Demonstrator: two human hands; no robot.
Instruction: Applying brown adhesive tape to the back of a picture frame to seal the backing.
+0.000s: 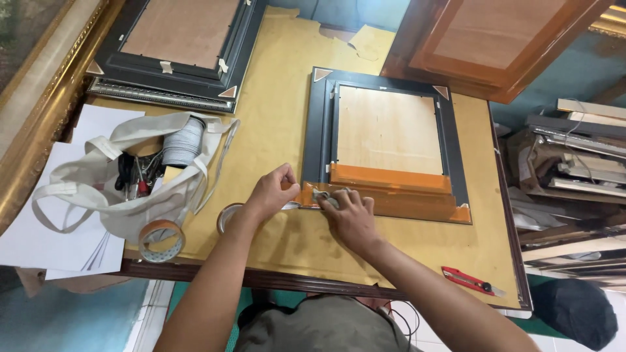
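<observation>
Head view, nearest first: a red utility knife (471, 280) lies by the table's (287, 257) front edge, apart from both hands. Just beyond, the right hand (352, 218) lies flat, fingers spread, pressing a small grey cloth (324, 195) onto the orange tape strip (391, 199) that runs along the near rail of the dark picture frame (386, 143), probably to rub the tape down smooth. The left hand (272, 192) pinches the strip's free end at the frame's near left corner, fingers narrowed, seemingly keeping it taut. A tape roll (228, 215) sits just beside that wrist, another roll (161, 240) further left. A cloth bag (130, 179) of tools and a spool lies open beyond. Farther back, the frame's plywood backing faces up, and another frame (176, 49) rests at the far left.
</observation>
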